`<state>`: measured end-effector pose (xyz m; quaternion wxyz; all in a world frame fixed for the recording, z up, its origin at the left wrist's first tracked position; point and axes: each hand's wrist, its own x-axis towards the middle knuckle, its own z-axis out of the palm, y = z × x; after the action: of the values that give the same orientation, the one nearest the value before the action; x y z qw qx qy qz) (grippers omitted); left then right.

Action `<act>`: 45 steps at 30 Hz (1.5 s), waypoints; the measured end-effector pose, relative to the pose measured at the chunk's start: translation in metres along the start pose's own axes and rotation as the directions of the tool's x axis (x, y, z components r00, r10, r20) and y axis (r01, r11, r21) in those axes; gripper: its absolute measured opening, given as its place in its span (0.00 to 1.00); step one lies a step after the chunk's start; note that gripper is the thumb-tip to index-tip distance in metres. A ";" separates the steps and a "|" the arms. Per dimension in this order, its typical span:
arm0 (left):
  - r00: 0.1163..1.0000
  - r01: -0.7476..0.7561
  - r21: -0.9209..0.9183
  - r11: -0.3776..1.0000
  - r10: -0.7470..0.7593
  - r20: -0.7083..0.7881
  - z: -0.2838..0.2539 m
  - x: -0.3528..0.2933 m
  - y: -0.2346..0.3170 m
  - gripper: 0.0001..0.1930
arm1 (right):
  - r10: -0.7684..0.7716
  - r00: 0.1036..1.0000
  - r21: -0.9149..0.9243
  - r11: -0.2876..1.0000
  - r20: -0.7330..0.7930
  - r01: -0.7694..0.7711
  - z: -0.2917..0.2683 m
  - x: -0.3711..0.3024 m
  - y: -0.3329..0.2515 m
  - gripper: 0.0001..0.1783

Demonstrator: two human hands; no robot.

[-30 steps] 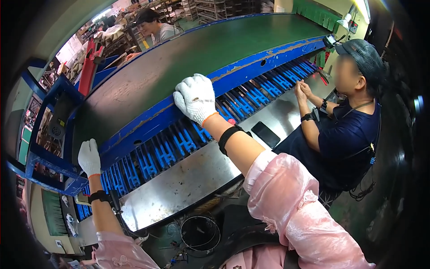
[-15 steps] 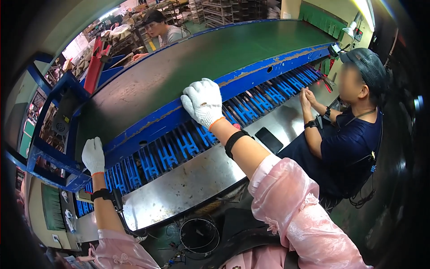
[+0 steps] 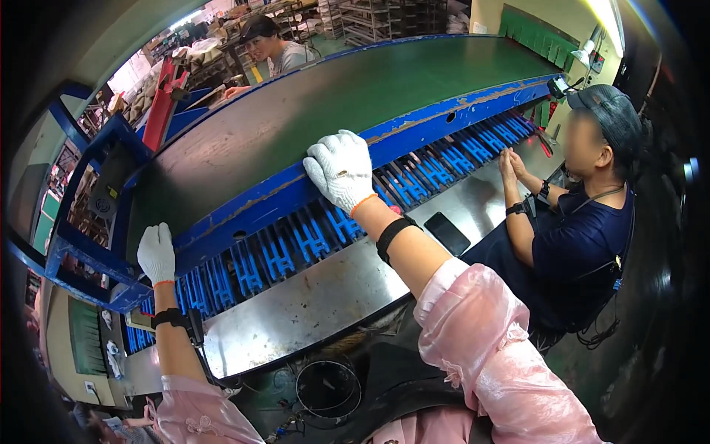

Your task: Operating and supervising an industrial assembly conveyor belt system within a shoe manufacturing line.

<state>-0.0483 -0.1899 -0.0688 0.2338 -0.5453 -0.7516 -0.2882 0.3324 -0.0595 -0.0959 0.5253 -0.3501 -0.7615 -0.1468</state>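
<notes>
Both my hands wear white knit gloves with orange cuffs and rest on the long blue side rail (image 3: 255, 198) of a green-topped conveyor (image 3: 347, 103). My right hand (image 3: 340, 170) is curled over the rail's top edge near its middle. Toward the rail's left end, my left hand (image 3: 156, 253) is closed over the edge, its fingertips hidden from me. Nothing loose shows in either hand. Below the rail runs a row of blue slotted fixtures (image 3: 277, 255), and in front of them lies a metal worktop (image 3: 296, 307).
A co-worker (image 3: 584, 200) in a dark cap sits at the right, hands together above the worktop. A black phone (image 3: 447, 233) lies there, with red-handled pliers (image 3: 546, 142) farther off. Another person (image 3: 274, 48) is beyond the conveyor. A blue frame (image 3: 89, 214) stands at left.
The view has shifted slightly, so the scene sits a little to the right. Both my hands keep their places on the rail. The person beyond the conveyor has turned the head a little.
</notes>
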 end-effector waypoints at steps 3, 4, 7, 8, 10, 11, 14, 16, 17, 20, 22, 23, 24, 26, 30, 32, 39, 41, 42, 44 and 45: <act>1.000 0.005 0.011 1.000 -0.005 0.001 0.003 0.000 -0.002 0.18 | 0.004 1.000 -0.009 1.000 0.006 -0.004 0.002 -0.001 0.000 0.11; 1.000 0.005 0.011 1.000 -0.005 0.000 0.003 0.000 -0.002 0.18 | 0.000 1.000 -0.017 1.000 -0.005 0.000 0.002 -0.001 0.001 0.11; 1.000 0.019 -0.009 1.000 -0.019 0.016 0.003 -0.001 -0.002 0.18 | 0.010 1.000 -0.012 1.000 0.006 -0.010 0.003 -0.001 -0.001 0.11; 1.000 0.021 -0.013 1.000 -0.021 0.009 0.003 -0.002 -0.002 0.17 | 0.010 1.000 -0.010 1.000 0.005 -0.010 0.003 -0.002 -0.001 0.11; 1.000 0.024 -0.015 1.000 -0.024 0.001 0.005 -0.001 -0.003 0.17 | 0.011 1.000 -0.018 1.000 0.007 -0.011 0.003 -0.002 -0.001 0.11; 1.000 0.003 -0.003 1.000 -0.003 0.006 0.005 0.000 -0.004 0.17 | 0.010 1.000 -0.016 1.000 0.006 -0.010 0.002 -0.002 -0.001 0.11; 1.000 -0.022 0.002 1.000 0.022 0.001 0.002 0.000 0.002 0.17 | 0.017 1.000 -0.003 1.000 0.003 -0.017 0.001 -0.002 0.000 0.09; 1.000 -0.027 -0.007 1.000 0.027 -0.011 0.001 -0.002 0.004 0.17 | 0.010 1.000 -0.007 1.000 0.001 -0.010 0.001 -0.001 0.000 0.08; 0.999 -0.035 -0.015 0.999 0.035 -0.007 0.000 -0.001 0.002 0.17 | 0.000 1.000 0.000 1.000 -0.012 0.000 0.003 0.002 0.000 0.08; 0.999 -0.049 -0.004 0.999 0.049 -0.006 0.001 -0.003 -0.006 0.15 | 0.020 0.999 0.005 1.000 0.033 -0.020 0.001 -0.002 -0.005 0.09; 0.998 -0.055 -0.011 0.998 0.055 -0.027 0.000 -0.003 -0.001 0.15 | 0.016 1.000 -0.005 1.000 0.014 -0.016 0.001 -0.001 -0.004 0.09; 0.997 -0.074 -0.014 0.997 0.073 -0.021 -0.002 -0.002 0.001 0.15 | 0.025 1.000 -0.012 1.000 0.001 -0.025 0.001 -0.002 -0.004 0.09; 0.996 -0.092 -0.017 0.996 0.092 -0.015 -0.002 -0.002 0.002 0.15 | 0.017 1.000 -0.017 1.000 -0.016 -0.017 0.002 -0.002 -0.004 0.10; 0.997 -0.074 -0.024 0.997 0.074 -0.011 0.000 -0.002 0.001 0.16 | 0.012 1.000 -0.015 1.000 -0.001 -0.012 0.001 -0.001 -0.003 0.08; 1.000 -0.003 -0.033 0.999 0.003 0.004 -0.001 -0.002 0.003 0.16 | 0.011 1.000 0.001 1.000 0.022 -0.011 0.000 0.001 -0.003 0.07; 1.000 -0.022 -0.027 0.999 0.022 -0.019 0.002 -0.002 -0.001 0.16 | 0.010 1.000 0.000 1.000 0.019 -0.010 0.000 0.001 -0.004 0.07; 0.998 -0.044 0.015 0.999 0.044 -0.041 0.005 -0.002 -0.001 0.16 | 0.029 0.999 -0.024 0.999 0.024 -0.028 0.000 0.001 -0.003 0.09; 0.999 -0.035 -0.004 0.999 0.035 -0.028 0.001 -0.002 -0.001 0.16 | 0.030 0.999 -0.022 0.999 0.021 -0.029 0.002 0.001 -0.003 0.09; 1.000 -0.023 -0.017 1.000 0.023 -0.018 -0.001 -0.002 -0.001 0.16 | 0.025 1.000 -0.022 0.999 0.016 -0.024 0.003 0.001 -0.004 0.08; 0.999 -0.037 0.000 0.999 0.037 -0.027 0.001 -0.002 -0.001 0.16 | 0.013 1.000 -0.024 1.000 0.006 -0.013 0.004 0.001 -0.004 0.06; 0.998 -0.051 0.018 0.999 0.052 -0.038 0.002 -0.001 0.000 0.16 | 0.014 1.000 -0.028 1.000 0.008 -0.014 0.003 0.001 -0.002 0.06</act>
<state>-0.0484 -0.1897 -0.0712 0.2601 -0.5568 -0.7351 -0.2863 0.3286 -0.0587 -0.0962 0.5184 -0.3631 -0.7590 -0.1524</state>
